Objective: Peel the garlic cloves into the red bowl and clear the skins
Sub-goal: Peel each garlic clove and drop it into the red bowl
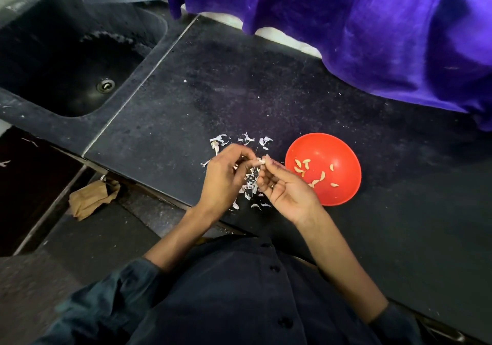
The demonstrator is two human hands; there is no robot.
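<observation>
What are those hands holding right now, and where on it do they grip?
A small garlic clove, pinched between the fingertips of the left hand and the right hand, one at each end, above the loose skins.

The scene is dim overall, with light falling from above onto the middle of the dark surface (239, 91), where a faint purple-tinted sheen shows, while the sink (66, 59) and the lower left corner sink into near-black shadow. The red bowl (343, 192) carries a soft glare on its inner wall, and the purple cloth (372, 24) looks oversaturated. Straight edges bow outward toward the frame's borders from the wide-angle lens, and the fingertips look slightly smeared.
</observation>
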